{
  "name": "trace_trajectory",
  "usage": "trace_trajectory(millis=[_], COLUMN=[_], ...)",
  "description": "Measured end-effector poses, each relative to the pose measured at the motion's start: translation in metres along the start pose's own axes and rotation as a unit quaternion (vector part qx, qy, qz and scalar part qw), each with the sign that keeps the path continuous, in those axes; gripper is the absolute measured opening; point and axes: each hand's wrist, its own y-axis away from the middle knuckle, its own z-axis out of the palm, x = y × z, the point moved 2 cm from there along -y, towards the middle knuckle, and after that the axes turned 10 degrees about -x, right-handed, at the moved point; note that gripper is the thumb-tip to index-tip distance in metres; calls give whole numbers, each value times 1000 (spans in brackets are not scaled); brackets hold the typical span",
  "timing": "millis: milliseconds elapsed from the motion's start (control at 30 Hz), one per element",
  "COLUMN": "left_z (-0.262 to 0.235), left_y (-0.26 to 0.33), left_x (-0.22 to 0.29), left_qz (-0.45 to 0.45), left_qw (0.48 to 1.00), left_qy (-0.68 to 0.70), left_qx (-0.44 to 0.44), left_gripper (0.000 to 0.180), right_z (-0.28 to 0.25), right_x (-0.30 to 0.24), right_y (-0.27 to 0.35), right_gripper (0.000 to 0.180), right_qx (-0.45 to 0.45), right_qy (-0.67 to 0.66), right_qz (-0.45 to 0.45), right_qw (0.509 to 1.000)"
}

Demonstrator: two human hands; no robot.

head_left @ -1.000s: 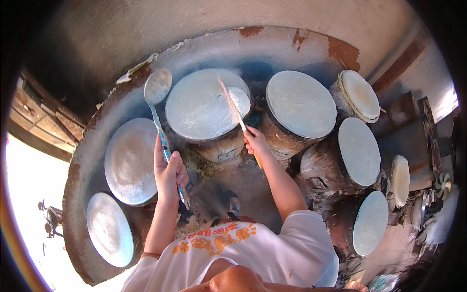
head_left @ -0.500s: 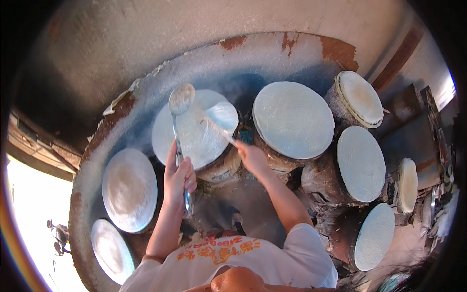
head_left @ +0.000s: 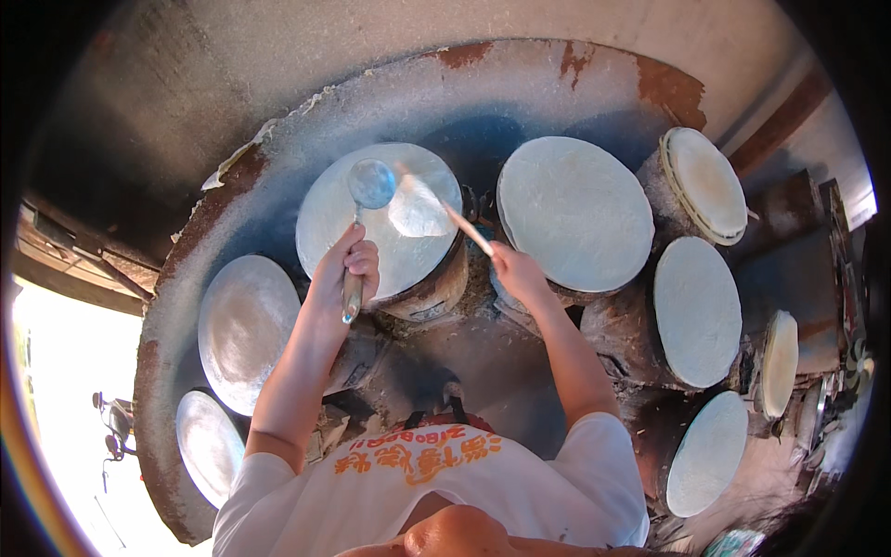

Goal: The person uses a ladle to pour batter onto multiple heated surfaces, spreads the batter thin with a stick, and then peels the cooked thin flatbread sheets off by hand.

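Much is hard for us to read here. The rim of the frame is black, and the lower left is washed out by glare. Our own shirt (head_left: 436,492) fills the bottom centre and hides whatever lies beneath it. The stick's (head_left: 444,212) far end blurs into a pale smear over the centre pan (head_left: 320,218), so we cannot make out its tip. The pans at the far right, such as the edge-on one (head_left: 778,362), are squeezed by the lens and partly cut off by one another.

Our left hand (head_left: 342,274) is wrapped tight round the ladle (head_left: 364,218) handle, fingers pressed closed on it. The ladle sits just left of centre, its long axis nearly vertical in the frame: bowl at the top, over the centre pan, handle end poking out below the fist.

Our right hand (head_left: 518,274), right of centre, is closed on the stick's near end, though we cannot see the fingers. The stick runs diagonally, up and left from the hand, toward the ladle's bowl.

A white-coated pan (head_left: 575,213) lies upper right of that hand.
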Motion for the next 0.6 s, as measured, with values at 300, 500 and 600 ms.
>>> trace_trajectory(millis=[300,500,600], left_z=[-25,-90,-50], left_y=[-6,3,56], left_x=[-7,-61,-39], left_qz=[120,215,30], left_qw=[979,977,902], left_qy=[-158,9,392], left_qx=[52,-1,-180], left_gripper=[16,3,26], right_z=[96,135,80], right_x=[-4,-86,-146], right_y=[63,48,53], right_gripper=[27,34,27], right_qx=[21,112,136], right_qy=[-244,-92,57], right_qz=[85,-52,-122], right_qw=[966,988,981])
